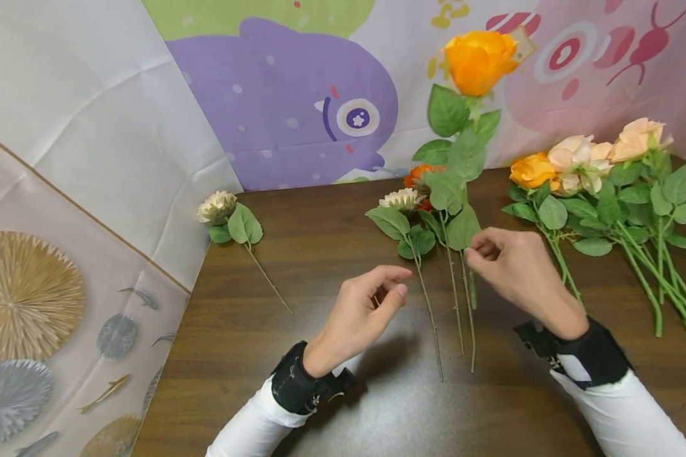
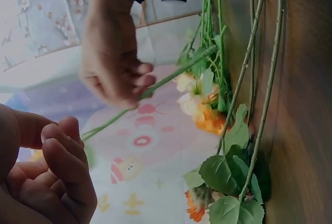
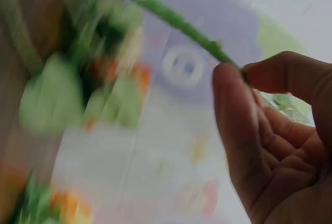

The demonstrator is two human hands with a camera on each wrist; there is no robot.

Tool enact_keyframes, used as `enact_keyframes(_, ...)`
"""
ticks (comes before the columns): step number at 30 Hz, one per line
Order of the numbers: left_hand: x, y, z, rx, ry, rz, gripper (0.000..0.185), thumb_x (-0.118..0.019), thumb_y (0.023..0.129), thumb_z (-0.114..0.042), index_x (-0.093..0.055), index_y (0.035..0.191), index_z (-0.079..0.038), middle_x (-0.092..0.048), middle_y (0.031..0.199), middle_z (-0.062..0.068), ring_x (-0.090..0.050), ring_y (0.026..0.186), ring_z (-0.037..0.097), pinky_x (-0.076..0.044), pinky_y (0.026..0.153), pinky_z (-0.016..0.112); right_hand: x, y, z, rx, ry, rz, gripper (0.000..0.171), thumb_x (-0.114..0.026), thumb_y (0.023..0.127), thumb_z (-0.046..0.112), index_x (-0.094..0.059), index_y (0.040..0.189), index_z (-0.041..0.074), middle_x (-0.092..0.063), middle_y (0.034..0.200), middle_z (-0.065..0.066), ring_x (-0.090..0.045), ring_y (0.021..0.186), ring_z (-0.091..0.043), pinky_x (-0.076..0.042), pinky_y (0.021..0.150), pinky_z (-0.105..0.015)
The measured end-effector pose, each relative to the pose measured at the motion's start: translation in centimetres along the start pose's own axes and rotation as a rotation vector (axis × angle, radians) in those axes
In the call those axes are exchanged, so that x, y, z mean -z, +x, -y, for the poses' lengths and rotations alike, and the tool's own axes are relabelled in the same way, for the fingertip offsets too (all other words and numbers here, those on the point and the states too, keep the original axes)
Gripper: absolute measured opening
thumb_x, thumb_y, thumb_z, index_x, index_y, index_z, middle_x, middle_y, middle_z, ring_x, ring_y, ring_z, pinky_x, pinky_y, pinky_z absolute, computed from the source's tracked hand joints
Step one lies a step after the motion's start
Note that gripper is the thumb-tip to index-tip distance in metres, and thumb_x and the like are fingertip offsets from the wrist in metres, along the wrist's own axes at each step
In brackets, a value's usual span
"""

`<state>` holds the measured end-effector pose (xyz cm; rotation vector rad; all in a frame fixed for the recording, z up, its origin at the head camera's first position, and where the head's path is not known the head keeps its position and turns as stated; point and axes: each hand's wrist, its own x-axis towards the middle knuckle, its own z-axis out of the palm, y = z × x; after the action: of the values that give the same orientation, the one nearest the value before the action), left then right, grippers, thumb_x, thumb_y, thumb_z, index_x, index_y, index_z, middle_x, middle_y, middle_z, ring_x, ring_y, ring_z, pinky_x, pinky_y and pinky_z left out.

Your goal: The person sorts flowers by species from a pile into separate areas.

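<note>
My right hand (image 1: 473, 252) pinches the green stem (image 3: 171, 19) of an orange rose (image 1: 480, 60) between thumb and forefinger and holds it upright above the brown table (image 1: 320, 254). The rose's leaves hang just over the fingers. My left hand (image 1: 397, 285) hovers a little to the left over the table, its fingers curled in with the thumb near the fingertip, and nothing shows in it. In the left wrist view the curled left fingers (image 2: 57, 151) are close up, with the right hand (image 2: 116, 68) and its stem (image 2: 171, 76) beyond.
A white daisy (image 1: 403, 200) and an orange flower (image 1: 420, 174) lie with long stems between my hands. A bunch of peach and orange roses (image 1: 594, 171) lies at the right. One cream flower (image 1: 217, 206) lies at the far left corner. A cartoon cloth (image 1: 297, 95) hangs behind.
</note>
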<state>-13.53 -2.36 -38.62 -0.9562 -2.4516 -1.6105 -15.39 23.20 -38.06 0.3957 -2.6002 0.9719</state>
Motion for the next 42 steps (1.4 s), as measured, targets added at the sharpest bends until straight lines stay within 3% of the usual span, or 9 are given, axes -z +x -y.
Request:
enact_keyframes(5, 0.0, 0.0, 0.1, -0.018, 0.029, 0.0, 0.021, -0.058, 0.095, 0.0, -0.067, 0.114, -0.001, -0.067, 0.077, 0.003, -0.051, 0.059, 0.001, -0.043, 0.052, 0.017, 2.6, 0.7, -4.8, -0.154, -0.193, 0.002, 0.011, -0.061, 0.081, 0.005, -0.07, 0.079, 0.0, -0.066, 0.068, -0.011, -0.059, 0.058, -0.026, -0.041, 0.054, -0.036)
enact_keyframes(8, 0.0, 0.0, 0.2, -0.031, 0.043, 0.004, 0.022, -0.058, 0.095, 0.001, -0.066, 0.114, 0.0, -0.067, 0.076, 0.003, -0.051, 0.058, 0.001, -0.043, 0.052, 0.017, 3.9, 0.6, -7.2, -0.249, -0.257, 0.084, 0.018, -0.058, 0.082, 0.008, -0.059, 0.065, 0.005, -0.05, 0.056, -0.004, -0.046, 0.053, -0.023, -0.032, 0.051, -0.035)
enact_keyframes(13, -0.1, 0.0, 0.3, -0.032, 0.068, 0.015, 0.022, -0.057, 0.095, 0.001, -0.066, 0.115, 0.0, -0.066, 0.076, 0.001, -0.05, 0.058, 0.002, -0.042, 0.052, 0.016, 5.2, 0.0, -9.8, -0.334, -0.291, 0.249, 0.038, -0.06, 0.085, 0.011, -0.039, 0.053, 0.016, -0.028, 0.054, 0.006, -0.029, 0.053, -0.016, -0.023, 0.05, -0.031)
enact_keyframes(19, -0.1, 0.0, 0.4, -0.032, 0.082, 0.021, 0.022, -0.057, 0.095, -0.001, -0.066, 0.115, -0.001, -0.066, 0.076, 0.0, -0.049, 0.059, 0.0, -0.042, 0.053, 0.016, 5.7, -0.4, -11.5, -0.442, -0.316, 0.356, 0.041, -0.061, 0.087, 0.016, -0.04, 0.053, 0.016, -0.031, 0.054, 0.003, -0.038, 0.054, -0.021, -0.03, 0.047, -0.034)
enact_keyframes(25, 0.0, 0.0, 0.4, -0.036, 0.093, 0.023, 0.022, -0.056, 0.095, -0.001, -0.066, 0.114, -0.001, -0.066, 0.077, 0.0, -0.05, 0.059, 0.002, -0.041, 0.053, 0.015, 5.8, -0.5, -12.6, -0.54, -0.354, 0.454, 0.032, -0.062, 0.09, 0.018, -0.053, 0.06, 0.008, -0.056, 0.066, -0.017, -0.059, 0.063, -0.037, -0.044, 0.049, -0.046)
enact_keyframes(34, 0.1, 0.0, 0.4, -0.056, 0.109, 0.035, 0.022, -0.056, 0.095, -0.002, -0.066, 0.114, -0.001, -0.066, 0.076, 0.001, -0.051, 0.058, 0.008, -0.04, 0.053, 0.014, 5.5, -0.7, -12.8, -0.589, -0.357, 0.479, 0.033, -0.059, 0.09, 0.019, -0.046, 0.063, 0.009, -0.053, 0.067, -0.016, -0.058, 0.065, -0.037, -0.044, 0.05, -0.048)
enact_keyframes(42, 0.1, 0.0, 0.4, -0.066, 0.125, 0.042, 0.021, -0.056, 0.095, -0.002, -0.066, 0.113, -0.001, -0.065, 0.075, 0.0, -0.05, 0.058, 0.007, -0.039, 0.053, 0.014, 5.2, -0.6, -12.8, -0.589, -0.356, 0.482, 0.033, -0.059, 0.09, 0.024, -0.053, 0.065, 0.004, -0.058, 0.073, -0.025, -0.061, 0.066, -0.041, -0.045, 0.049, -0.049)
